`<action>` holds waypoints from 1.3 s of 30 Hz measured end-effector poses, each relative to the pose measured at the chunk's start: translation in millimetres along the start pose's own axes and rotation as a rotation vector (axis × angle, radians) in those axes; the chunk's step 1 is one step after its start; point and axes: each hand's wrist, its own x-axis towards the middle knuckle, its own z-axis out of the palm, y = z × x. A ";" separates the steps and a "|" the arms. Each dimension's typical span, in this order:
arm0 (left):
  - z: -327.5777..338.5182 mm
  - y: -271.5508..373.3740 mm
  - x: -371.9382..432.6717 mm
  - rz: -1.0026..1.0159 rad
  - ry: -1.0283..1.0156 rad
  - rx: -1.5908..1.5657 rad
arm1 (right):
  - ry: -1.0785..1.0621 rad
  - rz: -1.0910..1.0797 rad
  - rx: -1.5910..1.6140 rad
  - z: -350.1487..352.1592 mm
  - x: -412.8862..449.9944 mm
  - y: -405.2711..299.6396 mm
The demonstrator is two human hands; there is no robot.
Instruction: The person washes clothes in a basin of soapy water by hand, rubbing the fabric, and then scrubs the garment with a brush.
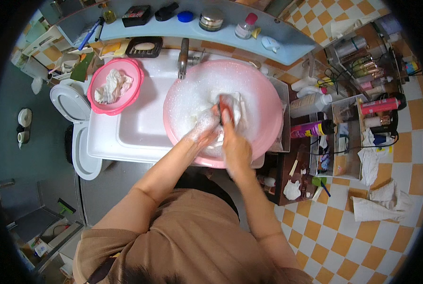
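Note:
A large pink plastic basin [276, 117] full of white suds stands at the right of the sink. Inside it, my right hand [235, 145] grips a reddish scrubbing brush [226, 103], blurred, against a wet white cloth [240, 108]. My left hand [207, 129], coated in foam, is on the cloth just left of the brush; its fingers are partly hidden by suds and by the brush. At the sink's left end, a smaller pink basin [139, 85] holds a crumpled white cloth [114, 87].
A metal faucet [183, 56] reaches over the big basin's back left rim. Behind are a black soap dish [159, 51] and a pale blue shelf [222, 34] with toiletries. Bottles and plastic drawers [348, 170] stand at the right. A toilet [87, 149] is at the left.

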 end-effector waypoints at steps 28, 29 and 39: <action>-3.0 47.0 -29.4 -0.032 -0.253 0.230 | 0.211 0.155 0.413 -19.0 65.9 84.1; -10.9 51.7 -30.6 -0.064 -0.313 0.219 | 0.122 0.270 0.394 -28.3 67.7 80.3; 1.0 70.0 -28.0 -0.069 -0.376 0.462 | -0.547 0.369 0.854 -40.8 76.1 84.6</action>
